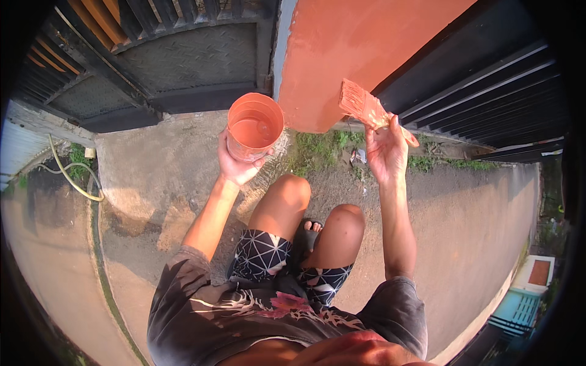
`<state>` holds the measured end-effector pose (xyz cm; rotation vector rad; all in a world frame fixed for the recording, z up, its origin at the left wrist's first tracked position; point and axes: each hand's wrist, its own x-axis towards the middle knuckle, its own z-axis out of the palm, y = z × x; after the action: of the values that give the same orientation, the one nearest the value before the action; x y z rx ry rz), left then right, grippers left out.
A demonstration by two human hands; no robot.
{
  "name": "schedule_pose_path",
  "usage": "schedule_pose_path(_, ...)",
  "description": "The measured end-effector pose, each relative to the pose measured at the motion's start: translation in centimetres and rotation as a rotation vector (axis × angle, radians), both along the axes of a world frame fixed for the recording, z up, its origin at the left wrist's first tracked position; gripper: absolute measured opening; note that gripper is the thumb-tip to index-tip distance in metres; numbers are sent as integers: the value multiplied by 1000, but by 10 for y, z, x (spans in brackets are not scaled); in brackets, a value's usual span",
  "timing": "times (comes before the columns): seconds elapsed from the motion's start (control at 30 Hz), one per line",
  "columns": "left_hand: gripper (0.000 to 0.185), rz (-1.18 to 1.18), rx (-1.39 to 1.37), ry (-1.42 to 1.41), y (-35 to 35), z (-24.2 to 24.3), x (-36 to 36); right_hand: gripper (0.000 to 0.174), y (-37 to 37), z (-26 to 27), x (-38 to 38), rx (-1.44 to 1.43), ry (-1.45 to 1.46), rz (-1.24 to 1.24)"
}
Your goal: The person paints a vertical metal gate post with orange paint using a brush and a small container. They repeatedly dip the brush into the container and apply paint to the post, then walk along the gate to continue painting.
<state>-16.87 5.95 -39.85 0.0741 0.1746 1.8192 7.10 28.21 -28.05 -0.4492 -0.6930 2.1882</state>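
Note:
My left hand (240, 164) is wrapped round the lower side of a round paint container (249, 154), held upright, with orange-red paint inside. To the right, my right hand (387, 153) grips a flat paintbrush (366, 110) by its handle, most of which the fingers and thumb cover. The brush's bristles are coated in the same orange paint and point up and left, in front of a wall pillar (329, 50) of matching orange. A gap separates the brush from the container. Whether the bristle tips touch the pillar cannot be told.
A dark metal gate (197, 64) stands left of the pillar, and a dark slatted fence (480, 91) right of it. Grass and weeds (316, 148) grow at the pillar's foot, beside litter (359, 156). A pale hose (68, 176) lies at the left. My bent knees are below the container.

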Motion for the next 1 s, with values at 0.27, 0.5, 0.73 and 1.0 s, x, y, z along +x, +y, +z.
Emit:
schedule_pose_path(0.27, 73, 51, -66, 146, 37, 2, -29, 40, 65, -56, 8, 74, -70, 75)
schedule_pose_path(0.5, 79, 72, -113, 350, 43, 53, -24, 37, 106, -67, -9, 271, -126, 242)
schedule_pose_path(0.73, 77, 211, -125, 314, 37, 35, 5, 42, 92, -66, -23, 709, -297, 137)
schedule_pose_path(1.0, 70, 316, -174, 35, 10, -77, 48, 30, 63, -101, -36, 1825, -710, 154)
